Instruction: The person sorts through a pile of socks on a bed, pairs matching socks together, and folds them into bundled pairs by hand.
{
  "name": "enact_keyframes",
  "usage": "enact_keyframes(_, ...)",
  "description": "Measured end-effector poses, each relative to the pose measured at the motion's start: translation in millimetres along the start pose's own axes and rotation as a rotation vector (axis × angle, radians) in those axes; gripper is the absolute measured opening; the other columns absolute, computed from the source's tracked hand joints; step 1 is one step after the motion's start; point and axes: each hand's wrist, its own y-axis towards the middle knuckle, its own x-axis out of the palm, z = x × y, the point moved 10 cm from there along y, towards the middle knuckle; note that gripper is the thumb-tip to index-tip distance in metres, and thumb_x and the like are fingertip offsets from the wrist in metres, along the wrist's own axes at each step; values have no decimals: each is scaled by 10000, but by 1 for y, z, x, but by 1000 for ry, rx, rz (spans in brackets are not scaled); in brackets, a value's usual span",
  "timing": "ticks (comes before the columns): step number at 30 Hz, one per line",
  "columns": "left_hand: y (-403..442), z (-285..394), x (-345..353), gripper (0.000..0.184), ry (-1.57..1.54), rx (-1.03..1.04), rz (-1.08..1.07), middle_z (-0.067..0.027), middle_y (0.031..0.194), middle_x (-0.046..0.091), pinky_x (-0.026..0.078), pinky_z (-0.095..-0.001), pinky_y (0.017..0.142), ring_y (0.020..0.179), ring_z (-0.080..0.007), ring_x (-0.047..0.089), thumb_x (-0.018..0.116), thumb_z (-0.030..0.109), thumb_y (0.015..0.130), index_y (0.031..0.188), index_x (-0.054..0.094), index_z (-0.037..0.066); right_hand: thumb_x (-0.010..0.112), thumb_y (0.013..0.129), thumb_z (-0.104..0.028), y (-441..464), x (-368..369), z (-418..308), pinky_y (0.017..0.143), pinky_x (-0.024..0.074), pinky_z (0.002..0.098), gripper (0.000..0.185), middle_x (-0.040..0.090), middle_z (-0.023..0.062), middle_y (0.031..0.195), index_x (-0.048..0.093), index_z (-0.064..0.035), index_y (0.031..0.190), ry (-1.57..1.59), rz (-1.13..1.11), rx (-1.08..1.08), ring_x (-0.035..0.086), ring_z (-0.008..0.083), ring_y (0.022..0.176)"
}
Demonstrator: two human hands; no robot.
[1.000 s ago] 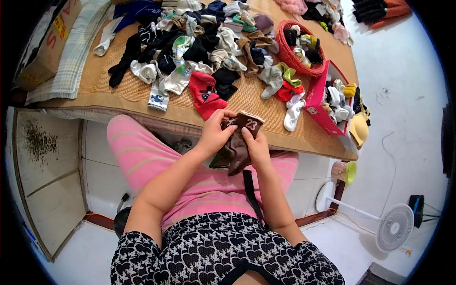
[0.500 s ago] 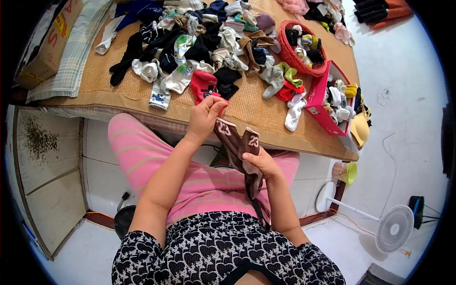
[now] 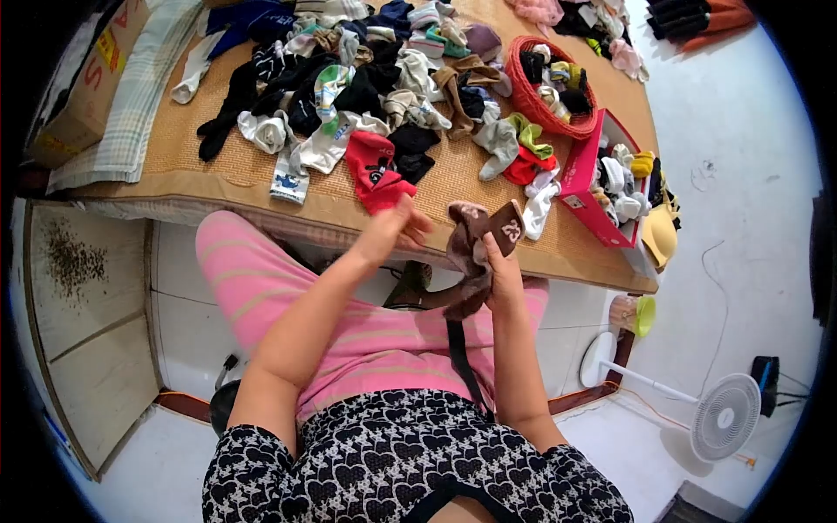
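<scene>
Brown socks (image 3: 471, 253) marked "23" are gripped in my right hand (image 3: 504, 277), thumb on top, above my lap. One sock sags and folds over to the left. My left hand (image 3: 394, 234) is off the socks, its fingers loosely apart with nothing in them. It is nearest to a red sock (image 3: 377, 170) that lies over the front edge of the mat. Close by lie a black sock (image 3: 412, 152), a white sock with lettering (image 3: 331, 144) and a folded white sock with a blue picture (image 3: 289, 179).
A big heap of mixed socks (image 3: 349, 78) covers the woven mat (image 3: 218, 179). To the right stand a red basket (image 3: 514, 83) and a pink box (image 3: 582, 179), both holding socks. A cardboard box (image 3: 96, 87) is at far left, a white fan (image 3: 724, 418) at lower right.
My left hand has let go of the brown sock and opened. My right hand has moved up and to the right with the socks, which now hang bunched together.
</scene>
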Motion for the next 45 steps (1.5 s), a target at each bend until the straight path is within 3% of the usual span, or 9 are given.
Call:
enact_keyframes(2, -3, -42, 31, 626, -222, -192, -171, -67, 908, 613, 471, -289, 797, 847, -138, 592, 308, 586, 919, 1037, 571, 30, 600, 887, -221, 5, 3, 7, 743, 502, 301, 265, 615, 44, 979, 572, -21, 1059, -47, -76, -8, 599, 157, 858)
enact_keyframes(7, -5, -23, 32, 250, -409, -36, 10, -33, 990, 620, 473, -282, 808, 895, -117, 594, 538, 210, 911, 1081, 552, 27, 620, 874, -183, 10, 6, 22, 750, 471, 262, 263, 623, 46, 985, 584, 11, 1047, -291, -109, -76, 575, 119, 851)
enact_keyframes(20, -1, -17, 13, 260, -270, 31, 111, -17, 974, 633, 476, -234, 755, 834, -83, 587, 512, 177, 922, 1109, 574, 7, 653, 835, -111, -11, 46, -43, 667, 471, 261, 178, 654, 30, 839, 630, 38, 931, -506, -125, -536, 567, 90, 751)
enact_keyframes(23, 0, -14, 10, 263, -319, 128, 56, -21, 975, 634, 476, -233, 752, 825, -92, 598, 478, 195, 936, 1092, 580, 9, 654, 832, -161, 10, 58, -20, 610, 469, 278, 206, 658, 79, 747, 632, 15, 935, -861, -208, -439, 587, 113, 676)
enact_keyframes(29, -10, -10, 17, 306, -598, -82, 67, -35, 1007, 625, 485, -256, 770, 842, -113, 610, 456, 245, 941, 1126, 540, 17, 649, 839, -197, 25, 49, -10, 649, 476, 298, 245, 665, 86, 779, 625, 18, 954, -773, -120, -342, 599, 131, 691)
enact_keyframes(34, -5, -1, 29, 294, -219, 43, -59, -37, 1043, 606, 517, -290, 733, 851, -127, 615, 547, 221, 895, 1127, 524, 42, 675, 818, -211, 24, 42, -13, 715, 473, 298, 355, 647, 97, 891, 577, 2, 1083, -741, -59, -443, 600, 160, 795)
enact_keyframes(37, -8, -1, 21, 257, -374, 1, 8, -31, 1006, 616, 519, -282, 723, 856, -125, 617, 539, 155, 884, 1117, 524, 48, 695, 797, -214, 16, 36, 12, 813, 458, 293, 412, 609, 86, 987, 558, 16, 1110, -285, -102, -171, 578, 173, 901)
enact_keyframes(41, -8, 11, 8, 242, -426, 32, 71, -38, 1011, 618, 515, -286, 748, 863, -127, 619, 509, 133, 891, 1114, 524, 41, 680, 810, -174, 0, 12, 64, 728, 501, 271, 359, 629, 48, 926, 568, 11, 1096, -393, -261, 226, 604, 123, 800)
enact_keyframes(45, -7, 22, 2, 249, -425, 127, 103, -55, 1023, 622, 512, -308, 779, 873, -149, 624, 472, 120, 904, 1129, 523, 28, 668, 822, -168, -11, 4, 61, 662, 511, 255, 307, 637, 30, 891, 583, 5, 1061, -301, -222, 223, 606, 105, 746)
